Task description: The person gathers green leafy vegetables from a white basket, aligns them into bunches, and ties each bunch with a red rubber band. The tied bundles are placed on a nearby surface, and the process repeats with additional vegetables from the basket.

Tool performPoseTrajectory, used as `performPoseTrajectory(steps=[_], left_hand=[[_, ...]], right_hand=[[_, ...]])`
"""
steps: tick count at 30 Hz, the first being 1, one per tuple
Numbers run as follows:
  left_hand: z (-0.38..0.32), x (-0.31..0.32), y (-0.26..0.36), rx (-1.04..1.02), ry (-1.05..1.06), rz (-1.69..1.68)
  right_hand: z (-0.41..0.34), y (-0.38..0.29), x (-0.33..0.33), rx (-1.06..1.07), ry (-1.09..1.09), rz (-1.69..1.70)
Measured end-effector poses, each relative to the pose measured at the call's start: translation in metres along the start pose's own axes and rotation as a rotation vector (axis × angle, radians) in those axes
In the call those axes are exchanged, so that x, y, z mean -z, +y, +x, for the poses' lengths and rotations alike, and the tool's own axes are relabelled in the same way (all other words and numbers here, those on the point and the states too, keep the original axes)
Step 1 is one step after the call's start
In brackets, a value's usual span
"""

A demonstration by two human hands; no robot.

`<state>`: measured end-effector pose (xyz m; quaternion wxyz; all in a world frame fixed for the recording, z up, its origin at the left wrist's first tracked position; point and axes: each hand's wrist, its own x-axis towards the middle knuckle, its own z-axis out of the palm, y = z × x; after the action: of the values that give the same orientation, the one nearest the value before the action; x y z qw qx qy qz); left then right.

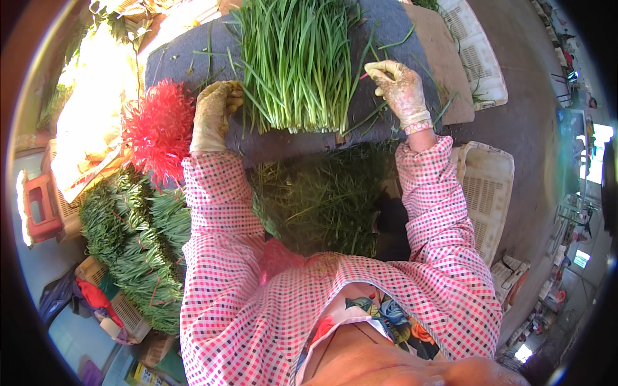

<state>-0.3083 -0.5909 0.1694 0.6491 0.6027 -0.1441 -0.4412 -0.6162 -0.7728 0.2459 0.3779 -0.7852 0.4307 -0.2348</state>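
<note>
A thick layer of green chives lies on a grey cloth-covered work surface, its pale cut ends towards me. My left hand, in a soiled rubber glove, is at the left side of the stalks with its fingers curled; whether anything is inside them is hidden. On the other side, my gloved right hand pinches a thin red strip between thumb and fingertips. Only a short end of the strip shows near the chives. A fluffy bunch of red plastic strips hangs just left of my left wrist.
Tied green bundles are stacked at lower left, near a red plastic stool. Loose leaves and trimmings fill the space below the work surface. White plastic crates stand along the right, beside a brown board.
</note>
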Motion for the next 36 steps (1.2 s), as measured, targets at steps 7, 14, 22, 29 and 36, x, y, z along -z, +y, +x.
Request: performPoseTrajectory(steps=[7, 14, 22, 29, 36], left_hand=[[-0.014, -0.045, 0.018, -0.118, -0.055, 0.007], [-0.011, -0.064, 0.016, -0.513, 0.234, 0.91], [-0.005, -0.058, 0.002, -0.455, 0.157, 0.336], [0.001, -0.051, 0.0, -0.07, 0.017, -0.291], [-0.008, -0.05, -0.001, -0.048, -0.024, -0.364]], right_hand=[[0.006, -0.064, -0.051, 0.312, -0.053, 0.369], [0.039, -0.081, -0.11, 0.039, -0.286, 0.827], [0.03, -0.075, -0.131, 0.375, -0.124, -0.147], [0.026, -0.072, -0.135, 0.419, -0.125, -0.403], [0.03, -0.078, -0.139, 0.44, -0.141, -0.432]])
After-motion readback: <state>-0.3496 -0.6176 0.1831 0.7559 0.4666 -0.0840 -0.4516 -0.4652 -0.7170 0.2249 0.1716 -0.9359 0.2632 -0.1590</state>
